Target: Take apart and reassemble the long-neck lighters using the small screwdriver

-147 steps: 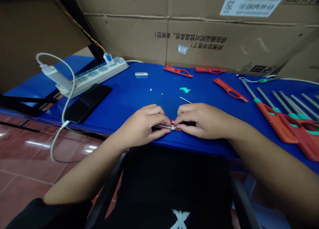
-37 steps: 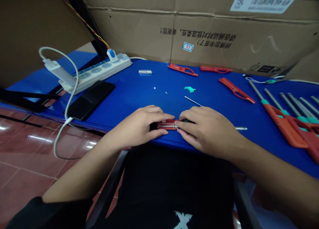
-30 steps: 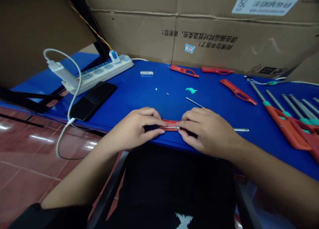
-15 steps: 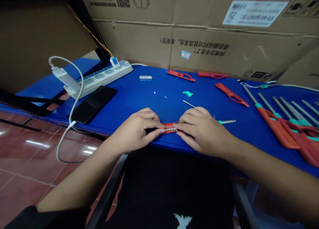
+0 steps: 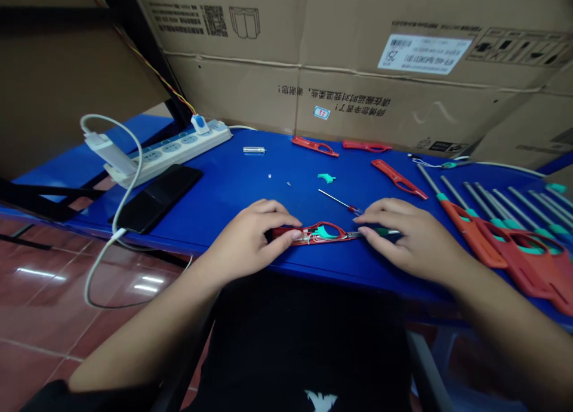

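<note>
My left hand (image 5: 244,236) pinches one end of a red plastic utility-lighter shell (image 5: 342,237), which lies along the edge of the blue worktop (image 5: 224,179). My right hand (image 5: 405,239) closes on a green-collared metal barrel (image 5: 362,234) at the other end. The shell looks light and thin, so I'd hold its solid end, not the delicate-looking teal trigger (image 5: 326,233).

A plug strip (image 5: 168,149) sits at the back left corner of the table (image 5: 233,221), and a phone (image 5: 154,198) lies in front of it. Lighter cases (image 5: 314,146) lie by the back edge. Small parts (image 5: 326,178) lie in the middle. Long lighters (image 5: 474,239) lie at the right end. One more lighter (image 5: 313,235) is at the front edge.
</note>
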Demonstrator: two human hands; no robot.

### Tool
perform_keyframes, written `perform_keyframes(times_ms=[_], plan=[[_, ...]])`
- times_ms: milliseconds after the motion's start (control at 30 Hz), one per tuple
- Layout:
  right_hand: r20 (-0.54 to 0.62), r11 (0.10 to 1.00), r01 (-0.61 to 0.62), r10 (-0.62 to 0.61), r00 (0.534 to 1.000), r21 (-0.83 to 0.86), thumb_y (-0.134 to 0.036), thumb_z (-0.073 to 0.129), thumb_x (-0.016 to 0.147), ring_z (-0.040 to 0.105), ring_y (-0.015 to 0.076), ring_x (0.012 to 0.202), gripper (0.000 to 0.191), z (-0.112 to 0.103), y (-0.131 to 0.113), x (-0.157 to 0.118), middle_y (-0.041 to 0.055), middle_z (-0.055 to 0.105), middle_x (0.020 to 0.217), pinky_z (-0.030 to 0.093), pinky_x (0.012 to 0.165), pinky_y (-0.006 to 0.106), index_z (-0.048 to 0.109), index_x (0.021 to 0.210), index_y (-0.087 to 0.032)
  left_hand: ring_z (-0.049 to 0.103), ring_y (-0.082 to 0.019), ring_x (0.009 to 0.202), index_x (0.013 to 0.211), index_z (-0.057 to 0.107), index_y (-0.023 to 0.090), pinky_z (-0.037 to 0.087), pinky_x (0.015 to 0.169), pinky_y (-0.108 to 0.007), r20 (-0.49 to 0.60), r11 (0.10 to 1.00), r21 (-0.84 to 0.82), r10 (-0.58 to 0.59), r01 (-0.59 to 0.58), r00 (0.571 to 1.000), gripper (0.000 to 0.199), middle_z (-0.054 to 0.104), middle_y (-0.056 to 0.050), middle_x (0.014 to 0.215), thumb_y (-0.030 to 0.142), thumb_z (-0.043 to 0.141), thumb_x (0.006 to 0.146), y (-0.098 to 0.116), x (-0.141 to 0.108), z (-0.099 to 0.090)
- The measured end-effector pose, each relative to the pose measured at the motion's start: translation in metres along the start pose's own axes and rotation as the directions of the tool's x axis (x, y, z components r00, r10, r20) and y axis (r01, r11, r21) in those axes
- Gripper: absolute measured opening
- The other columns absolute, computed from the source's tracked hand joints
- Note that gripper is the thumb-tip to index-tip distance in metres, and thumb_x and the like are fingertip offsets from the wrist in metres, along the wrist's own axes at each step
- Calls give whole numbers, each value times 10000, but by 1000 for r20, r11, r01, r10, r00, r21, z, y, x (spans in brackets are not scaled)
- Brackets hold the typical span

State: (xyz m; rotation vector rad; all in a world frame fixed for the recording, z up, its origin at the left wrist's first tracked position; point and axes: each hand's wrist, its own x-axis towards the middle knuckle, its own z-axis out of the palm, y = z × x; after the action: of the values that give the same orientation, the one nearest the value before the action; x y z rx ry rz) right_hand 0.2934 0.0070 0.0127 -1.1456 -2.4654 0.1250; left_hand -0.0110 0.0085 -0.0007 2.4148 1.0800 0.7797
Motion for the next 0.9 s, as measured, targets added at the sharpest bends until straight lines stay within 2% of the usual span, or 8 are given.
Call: perform_keyframes(times_ms=[167, 333, 400, 467, 533, 700, 900], plan=[[75, 998, 44, -40, 996, -43, -261, 546, 947, 657, 215, 918, 230, -4, 3, 12, 79, 713, 996, 526, 840, 393, 742, 1051, -201, 646, -167, 897, 1029, 767, 237, 515, 833, -327, 60, 998, -57, -19, 22, 998, 185, 720, -34, 961, 324, 626, 945, -3, 12, 11], [52, 989, -28, 36, 998, -145, -295, 549, 929, 661, 220, 905, 213, -19, 21, 43, 68, 724, 978, 513, 801, 377, 739, 971, -209, 651, -160, 871, 1013, 773, 243, 519, 808, -316, 76, 996, -85, 21, -14, 997, 176, 737, -31, 940, 316, 627, 946, -7, 16, 11], [148, 993, 20, -3, 989, -114, -299, 573, 913, 655, 207, 875, 182, -21, 16, 50, 53, 715, 954, 500, 781, 357, 736, 937, -221, 646, -161, 886, 1053, 759, 232, 515, 825, -322, 73, 997, -71, 37, -31, 997, 185, 731, -38, 961, 293, 617, 951, -6, 16, 10], [279, 997, 75, -66, 958, -20, -312, 620, 893, 645, 187, 849, 155, -19, 6, 52, 42, 703, 957, 489, 755, 329, 733, 961, -231, 637, -161, 916, 1110, 737, 228, 510, 850, -324, 69, 996, -76, 59, -54, 996, 208, 716, -45, 991, 257, 595, 961, -5, 15, 10], [341, 997, 64, -78, 937, 52, -321, 670, 864, 634, 176, 827, 153, -13, -5, 47, 35, 692, 949, 479, 729, 309, 724, 977, -234, 620, -160, 951, 1149, 722, 239, 503, 866, -322, 78, 992, -80, 99, -92, 992, 245, 693, -48, 1013, 208, 555, 973, -4, 15, 12], [271, 975, -1, -61, 961, 222, -254, 651, 874, 620, 147, 809, 80, 5, -7, 29, 35, 664, 917, 473, 735, 281, 702, 908, -203, 578, -161, 992, 1176, 717, 298, 486, 882, -331, 125, 985, -67, 164, -157, 978, 339, 640, -43, 1048, 140, 488, 983, -6, 14, 14], [231, 953, -82, 13, 973, 291, -213, 648, 852, 608, 134, 761, 86, 14, -4, 24, 23, 643, 870, 474, 701, 271, 733, 843, -213, 566, -168, 1019, 1212, 695, 269, 479, 914, -343, 162, 990, -78, 130, -118, 978, 338, 620, -54, 1065, 141, 481, 983, -4, 16, 13]])
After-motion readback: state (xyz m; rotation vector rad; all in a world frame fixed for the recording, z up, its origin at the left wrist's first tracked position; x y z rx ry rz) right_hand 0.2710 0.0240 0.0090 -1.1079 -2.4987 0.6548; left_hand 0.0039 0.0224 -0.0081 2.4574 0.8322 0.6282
